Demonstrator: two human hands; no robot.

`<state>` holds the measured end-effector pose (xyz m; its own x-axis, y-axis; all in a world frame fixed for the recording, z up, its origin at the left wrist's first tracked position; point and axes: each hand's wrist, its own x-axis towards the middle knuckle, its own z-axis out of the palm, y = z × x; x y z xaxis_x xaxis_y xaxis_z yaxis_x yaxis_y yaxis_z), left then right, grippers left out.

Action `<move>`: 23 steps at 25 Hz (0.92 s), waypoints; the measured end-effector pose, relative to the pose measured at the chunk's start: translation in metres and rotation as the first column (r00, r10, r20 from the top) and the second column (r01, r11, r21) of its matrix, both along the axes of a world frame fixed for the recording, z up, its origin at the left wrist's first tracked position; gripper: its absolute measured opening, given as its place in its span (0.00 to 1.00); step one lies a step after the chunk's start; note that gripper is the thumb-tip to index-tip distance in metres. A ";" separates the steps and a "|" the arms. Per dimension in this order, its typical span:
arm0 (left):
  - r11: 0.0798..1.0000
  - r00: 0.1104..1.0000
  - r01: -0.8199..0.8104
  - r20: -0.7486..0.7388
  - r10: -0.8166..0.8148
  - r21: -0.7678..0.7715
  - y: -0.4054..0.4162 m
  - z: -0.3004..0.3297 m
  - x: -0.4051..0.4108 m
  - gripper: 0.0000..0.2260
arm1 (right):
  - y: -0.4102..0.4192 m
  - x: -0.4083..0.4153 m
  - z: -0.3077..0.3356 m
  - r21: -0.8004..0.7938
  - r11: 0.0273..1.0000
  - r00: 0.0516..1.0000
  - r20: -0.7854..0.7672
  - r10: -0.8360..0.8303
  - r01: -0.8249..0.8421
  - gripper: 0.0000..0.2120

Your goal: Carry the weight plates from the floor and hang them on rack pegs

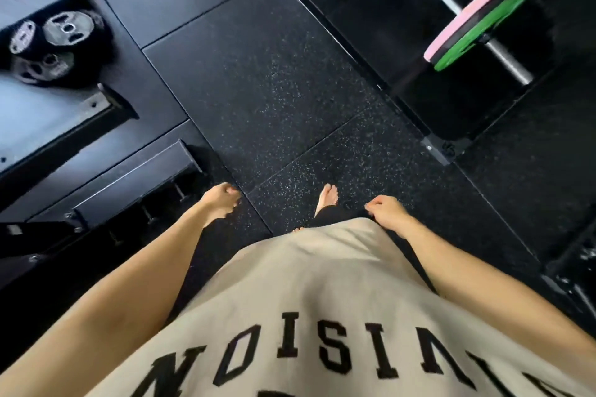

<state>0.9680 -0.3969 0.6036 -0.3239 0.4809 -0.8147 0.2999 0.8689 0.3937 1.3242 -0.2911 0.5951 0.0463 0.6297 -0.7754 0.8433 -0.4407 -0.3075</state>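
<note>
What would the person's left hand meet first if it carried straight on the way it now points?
Probably the floor. The left hand hangs loosely curled, holding nothing, pointing ahead and down beside the black rack base. Nothing shows in its line before the speckled mat, though depth is hard to judge here.

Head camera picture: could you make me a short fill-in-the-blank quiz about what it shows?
1. The left hand and right hand both hold ____.
2. On the steel barbell, beside the thin pink weight plate, sits a plate coloured ____.
3. The grey metal plates lie at the picture's upper ____.
4. The feet on the speckled black rubber floor are ____.

Missing words: nothing; green; left; bare
</note>
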 end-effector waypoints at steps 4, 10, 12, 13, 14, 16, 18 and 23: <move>0.994 0.994 -0.113 -0.002 0.113 -0.006 0.072 -0.008 -0.036 0.13 | 0.108 -0.064 -0.020 -0.045 0.982 0.982 -0.024 0.185 -0.186 0.06; 0.929 0.939 -0.342 -0.080 0.334 -0.143 0.133 -0.013 -0.091 0.13 | 0.301 -0.186 -0.019 -0.100 0.910 0.915 -0.018 0.402 -0.402 0.07; 0.884 0.879 -0.465 -0.146 0.454 -0.052 0.157 -0.012 -0.113 0.11 | 0.353 -0.232 -0.017 -0.085 0.864 0.866 0.017 0.499 -0.496 0.05; 0.843 0.838 -0.538 -0.132 0.530 -0.028 0.171 -0.012 -0.123 0.11 | 0.376 -0.259 -0.014 -0.094 0.835 0.838 0.016 0.546 -0.543 0.06; 0.810 0.805 -0.587 -0.120 0.581 -0.020 0.183 -0.017 -0.135 0.11 | 0.398 -0.286 -0.014 -0.100 0.808 0.811 0.020 0.584 -0.580 0.06; 0.782 0.784 -0.620 -0.104 0.613 -0.062 0.210 -0.026 -0.163 0.12 | 0.439 -0.343 -0.015 -0.095 0.766 0.768 0.020 0.640 -0.636 0.07; 0.794 0.802 -0.596 -0.061 0.594 -0.116 0.236 -0.038 -0.195 0.13 | 0.470 -0.401 -0.018 -0.101 0.733 0.737 0.003 0.676 -0.672 0.06; 0.800 0.814 -0.576 -0.032 0.579 -0.169 0.286 -0.039 -0.322 0.12 | 0.531 -0.549 -0.009 -0.084 0.659 0.661 0.005 0.750 -0.747 0.07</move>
